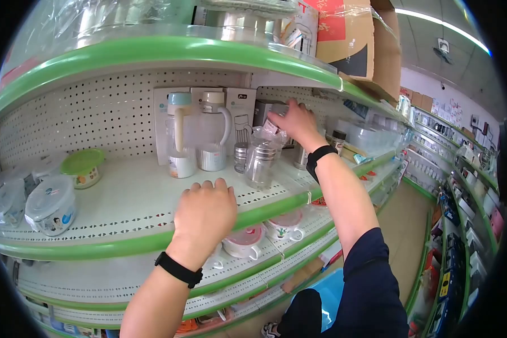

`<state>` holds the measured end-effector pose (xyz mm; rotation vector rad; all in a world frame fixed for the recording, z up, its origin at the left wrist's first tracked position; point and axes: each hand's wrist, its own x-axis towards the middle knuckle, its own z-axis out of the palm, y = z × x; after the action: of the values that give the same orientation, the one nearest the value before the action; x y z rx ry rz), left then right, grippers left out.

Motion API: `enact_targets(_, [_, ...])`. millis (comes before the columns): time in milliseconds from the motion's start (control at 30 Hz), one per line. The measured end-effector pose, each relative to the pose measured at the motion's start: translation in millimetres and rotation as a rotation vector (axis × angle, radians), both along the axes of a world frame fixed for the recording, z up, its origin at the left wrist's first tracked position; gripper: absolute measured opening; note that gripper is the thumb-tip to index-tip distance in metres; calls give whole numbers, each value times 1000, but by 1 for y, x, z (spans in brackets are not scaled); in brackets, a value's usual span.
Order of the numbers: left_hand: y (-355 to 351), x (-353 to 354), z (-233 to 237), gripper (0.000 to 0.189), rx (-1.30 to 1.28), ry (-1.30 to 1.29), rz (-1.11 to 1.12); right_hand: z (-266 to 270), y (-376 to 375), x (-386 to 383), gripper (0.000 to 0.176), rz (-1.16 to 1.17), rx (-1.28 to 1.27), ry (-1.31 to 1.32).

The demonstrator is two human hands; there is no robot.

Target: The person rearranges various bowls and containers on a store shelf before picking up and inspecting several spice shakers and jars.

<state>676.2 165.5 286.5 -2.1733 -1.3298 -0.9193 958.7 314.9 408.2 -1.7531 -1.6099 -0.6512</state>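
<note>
My left hand [204, 213] rests palm down on the green front edge of a white perforated shelf [124, 203], fingers slightly spread, holding nothing. My right hand [293, 121] reaches to the back of the same shelf and grips the top of a clear plastic-wrapped glass jar [262, 155]. Both wrists wear black bands. Two clear pitchers, one with a blue lid [179, 135] and one with a beige lid [213, 132], stand just left of the jar in front of their white boxes.
Lidded food containers [50, 204] and a green-lidded bowl [83, 166] sit at the shelf's left. Ceramic lidded mugs [245, 241] stand on the shelf below. A cardboard box [349, 39] sits on the shelf above. More stocked shelves line the aisle at right.
</note>
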Motion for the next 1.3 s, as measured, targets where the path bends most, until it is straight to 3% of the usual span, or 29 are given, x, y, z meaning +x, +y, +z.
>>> enact_targets(467, [1, 1, 0, 28, -24, 2, 11, 9, -52, 39, 75, 250, 466, 193])
enact_targets(700, [-2, 2, 2, 28, -23, -4, 15, -2, -94, 86, 70, 382, 496, 307])
enact_targets(833, [-4, 3, 3, 27, -20, -17, 10, -11, -113, 119, 69, 353, 435, 432])
enact_targets(1067, [-4, 3, 4, 26, -85, -64, -6, -24, -137, 135, 80, 119, 221, 351])
enact_targets(1300, [-5, 4, 6, 26, -82, -22, 23, -37, -119, 160, 79, -36, 223, 293])
